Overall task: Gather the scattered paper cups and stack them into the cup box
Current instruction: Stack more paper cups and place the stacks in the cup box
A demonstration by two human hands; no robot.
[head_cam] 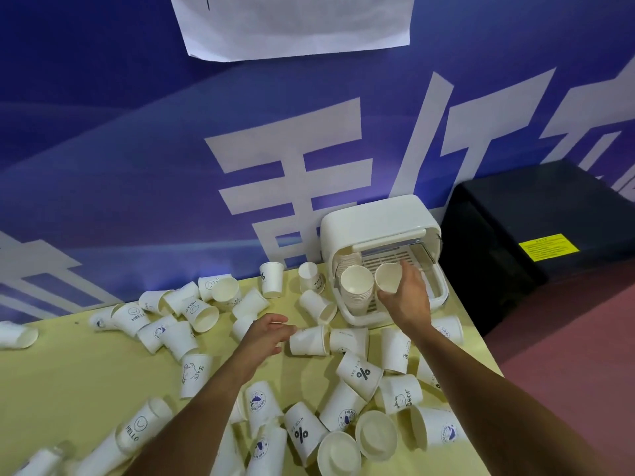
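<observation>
The person's right hand [409, 297] gripped a single paper cup [388, 274] by its side, mouth up, and held it inside the open front of the cup box [374, 218], just beside the stack [357, 293] standing there. The left hand [269, 333] held nothing, its fingers loosely extended toward a cup on its side [309, 340]. The fingertips were at that cup's base, though whether they touched it could not be told. The box stood at the far right corner of the yellow-green table [68, 372] against the blue wall banner [137, 149], with its white lid raised and a slatted tray showing inside. One nested stack of upright cups stood at the front left of the tray, and what looked like more rims lay behind it, too hidden to be sure. The tray's right side was bare apart from the held cup. By that showing the task was at an early to middle stage, with one stack built and a cup about to join it or start a second. Dozens of scattered cups [359, 372] lay over the table, most tipped over, some upright or upside down, from the left edge to the near right corner. A black case [498, 242] stood beyond the table on the right.
</observation>
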